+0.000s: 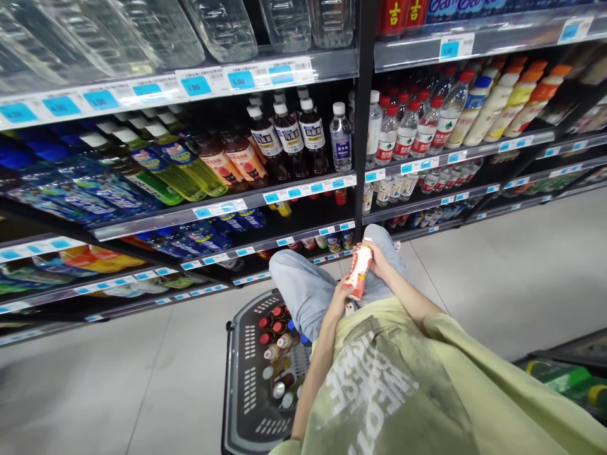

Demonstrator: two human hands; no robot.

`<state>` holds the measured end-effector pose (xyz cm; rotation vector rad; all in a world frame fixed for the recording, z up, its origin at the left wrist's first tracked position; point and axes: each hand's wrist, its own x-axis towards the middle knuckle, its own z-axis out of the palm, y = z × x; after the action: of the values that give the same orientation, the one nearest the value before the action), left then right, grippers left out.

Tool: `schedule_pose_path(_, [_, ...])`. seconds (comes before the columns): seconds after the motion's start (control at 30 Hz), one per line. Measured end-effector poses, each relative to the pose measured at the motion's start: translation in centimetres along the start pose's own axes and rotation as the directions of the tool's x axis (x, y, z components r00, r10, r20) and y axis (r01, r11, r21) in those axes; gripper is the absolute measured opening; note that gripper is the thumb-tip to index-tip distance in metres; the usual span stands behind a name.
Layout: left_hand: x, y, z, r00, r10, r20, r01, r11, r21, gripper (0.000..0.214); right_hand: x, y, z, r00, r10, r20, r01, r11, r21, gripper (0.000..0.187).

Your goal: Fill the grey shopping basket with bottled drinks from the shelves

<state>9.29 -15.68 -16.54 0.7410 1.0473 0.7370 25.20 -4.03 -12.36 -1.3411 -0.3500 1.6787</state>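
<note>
Red-and-white drink bottle (359, 266) at 4 o'clock, just off view centre. Left hand (340, 298): fingers curled round lower end. Right hand (377, 259): fingers closed round upper end. Shopping basket (236, 379) at bottle's 7–8 o'clock.

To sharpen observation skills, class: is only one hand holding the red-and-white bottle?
No, the left hand holds the bottle near one end, and the right hand near the other.

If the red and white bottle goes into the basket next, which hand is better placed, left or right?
Probably the left hand: it holds the near end of the bottle, and the basket is at the person's left. The right hand, at the other end, is farther away.
</note>
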Motion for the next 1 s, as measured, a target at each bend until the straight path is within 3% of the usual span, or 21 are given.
schedule_pose_path(0.07, [-0.1, -0.4, -0.1, 0.994, -0.060, 0.089, 0.068, 0.993, -0.097, 0.093, -0.2, -0.4, -0.1, 0.995, 0.074, 0.072, -0.076, 0.997, 0.023, 0.025])
schedule_pose_path(0.13, [0.0, -0.7, -0.1, 0.990, -0.096, 0.101, 0.106, 0.990, -0.092, 0.096, -0.3, -0.4, -0.2, 0.990, 0.108, 0.087, -0.111, 0.993, 0.038, 0.026])
schedule_pose_path(0.33, [0.4, -0.6, 0.4, 0.992, 0.022, -0.125, 0.001, 0.983, 0.186, 0.073, 0.8, 0.6, -0.6, 0.991, 0.124, -0.040, -0.124, 0.992, 0.013, 0.027])
schedule_pose_path(0.47, [0.3, -0.4, 0.4, 0.990, 0.064, -0.124, -0.009, 0.917, 0.399, 0.084, 1.6, 1.3, -0.8, 0.989, 0.111, -0.096, -0.115, 0.993, -0.034, 0.021])
schedule_pose_path(1.0, [0.4, -1.0, 0.2, 0.991, 0.071, -0.110, -0.026, 0.931, 0.363, 0.082, 2.7, 2.1, -1.5, 0.990, 0.127, -0.054, -0.130, 0.990, -0.052, 0.021])
